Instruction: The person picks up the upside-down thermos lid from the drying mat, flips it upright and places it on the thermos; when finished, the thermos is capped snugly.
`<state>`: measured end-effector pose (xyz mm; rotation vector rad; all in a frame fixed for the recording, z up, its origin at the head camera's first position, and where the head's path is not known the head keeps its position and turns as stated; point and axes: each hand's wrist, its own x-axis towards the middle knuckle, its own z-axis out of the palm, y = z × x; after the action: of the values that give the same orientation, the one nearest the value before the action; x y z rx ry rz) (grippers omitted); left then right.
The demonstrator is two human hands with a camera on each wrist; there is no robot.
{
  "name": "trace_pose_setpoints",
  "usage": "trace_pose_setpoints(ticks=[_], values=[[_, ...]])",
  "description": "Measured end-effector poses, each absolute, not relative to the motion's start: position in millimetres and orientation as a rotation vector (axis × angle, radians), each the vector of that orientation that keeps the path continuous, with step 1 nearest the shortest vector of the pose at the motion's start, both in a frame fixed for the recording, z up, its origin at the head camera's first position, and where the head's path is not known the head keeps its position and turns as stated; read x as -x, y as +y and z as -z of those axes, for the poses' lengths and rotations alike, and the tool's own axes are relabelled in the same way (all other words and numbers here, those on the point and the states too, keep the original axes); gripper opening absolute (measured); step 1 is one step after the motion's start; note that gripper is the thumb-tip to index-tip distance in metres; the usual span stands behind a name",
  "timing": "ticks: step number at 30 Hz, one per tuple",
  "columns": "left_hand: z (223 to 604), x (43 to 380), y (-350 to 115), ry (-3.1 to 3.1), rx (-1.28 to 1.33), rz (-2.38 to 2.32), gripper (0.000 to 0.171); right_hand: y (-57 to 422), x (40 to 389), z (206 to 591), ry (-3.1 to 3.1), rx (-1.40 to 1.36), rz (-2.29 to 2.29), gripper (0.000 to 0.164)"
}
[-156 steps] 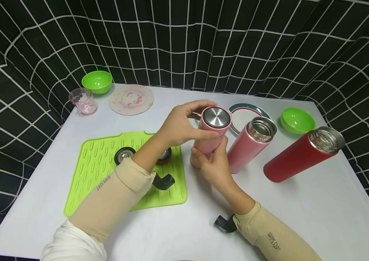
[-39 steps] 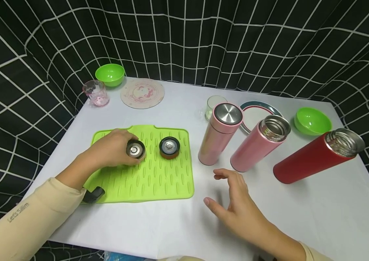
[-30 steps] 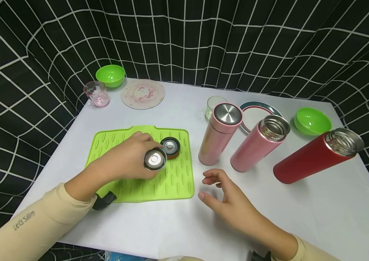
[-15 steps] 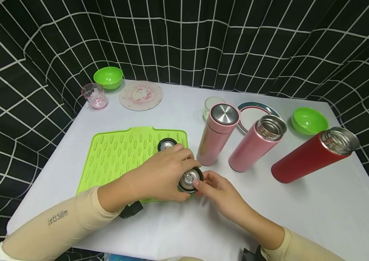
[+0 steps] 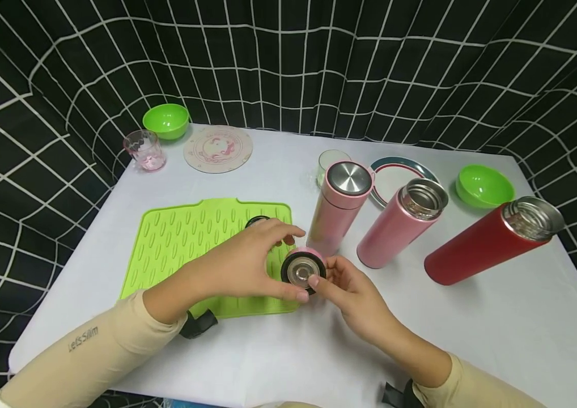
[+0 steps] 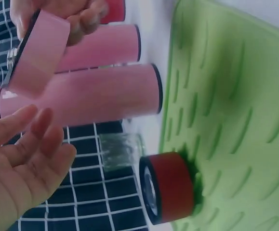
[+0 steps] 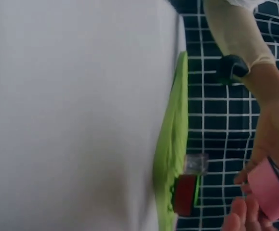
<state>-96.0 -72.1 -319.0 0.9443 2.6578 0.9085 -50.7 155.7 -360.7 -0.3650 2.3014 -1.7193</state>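
Note:
My right hand (image 5: 357,300) pinches a pink bottle lid (image 5: 301,270), its black-ringed underside facing up, over the right edge of the green ridged mat (image 5: 176,249). Thumb and fingers spread, my left hand (image 5: 247,263) is beside the lid; the left wrist view shows a gap between its fingertips and the pink lid (image 6: 43,53). A red lid (image 6: 175,185) sits on the mat, mostly hidden behind the left hand in the head view. Beyond the hands stand a pink bottle with its lid on (image 5: 336,212), an uncapped pink bottle (image 5: 387,235) and an uncapped red bottle (image 5: 477,249).
Along the back are a green bowl (image 5: 166,122), a pink glass (image 5: 145,152), a round patterned mat (image 5: 218,148), a clear glass (image 5: 330,158) and a blue-rimmed plate (image 5: 387,178). Another green bowl (image 5: 484,187) stands at the right. Black gridded cloth hangs behind the table.
Earlier, both hands were on the lidded pink bottle. Then my left hand picked up the pink lid from the mat and carried it right. Now the right hand holds it and the left has let go.

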Motion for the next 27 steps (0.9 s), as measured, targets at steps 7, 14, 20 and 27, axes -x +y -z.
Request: trace_pose_setpoints(ticks=[7,14,20,27], values=[[323,97,-81,2.436,-0.752,-1.188,0.079,154,58,365,2.949,1.3,1.593,0.031],[330,97,-74,2.348,-0.869,-1.36,0.065,150,67,361,3.06,1.742,1.519,0.022],[338,95,-71,2.392,-0.939,-1.445,0.064,156,68,362,3.062,1.65,1.449,0.024],[341,94,-73,2.522,-0.942,-1.359,0.066,167,62,370,3.203,1.334,1.464,0.056]])
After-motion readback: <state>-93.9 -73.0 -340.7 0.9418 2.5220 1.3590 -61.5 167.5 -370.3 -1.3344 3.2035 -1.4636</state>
